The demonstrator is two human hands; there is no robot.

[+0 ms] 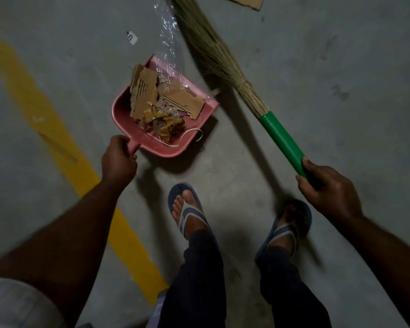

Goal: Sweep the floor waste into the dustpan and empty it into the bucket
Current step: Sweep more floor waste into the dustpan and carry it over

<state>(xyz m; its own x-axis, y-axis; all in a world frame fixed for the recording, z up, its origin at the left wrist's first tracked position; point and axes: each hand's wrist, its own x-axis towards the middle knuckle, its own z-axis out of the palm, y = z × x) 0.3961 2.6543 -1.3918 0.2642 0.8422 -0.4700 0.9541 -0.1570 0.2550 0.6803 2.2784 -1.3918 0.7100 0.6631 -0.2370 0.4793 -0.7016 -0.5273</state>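
Overhead, a person's left hand [118, 159] grips the stub handle of a pink plastic dustpan [173, 150] at eleven o'clock from the blue-and-white flip-flops [187, 209]. The pan is loaded with torn brown cardboard scraps [145, 91] and crumpled yellowish waste [159, 121], and a strip of clear plastic film [167, 27] trails off toward twelve o'clock. The right hand [327, 185], well apart at three o'clock, clasps the green plastic grip of a straw broom [279, 140], whose bristles reach toward twelve o'clock just beside the pan.

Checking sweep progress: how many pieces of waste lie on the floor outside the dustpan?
3: a clear plastic film trailing from the dustpan rim, a small white scrap left of it, and cardboard at the top edge. More may lie out of frame.
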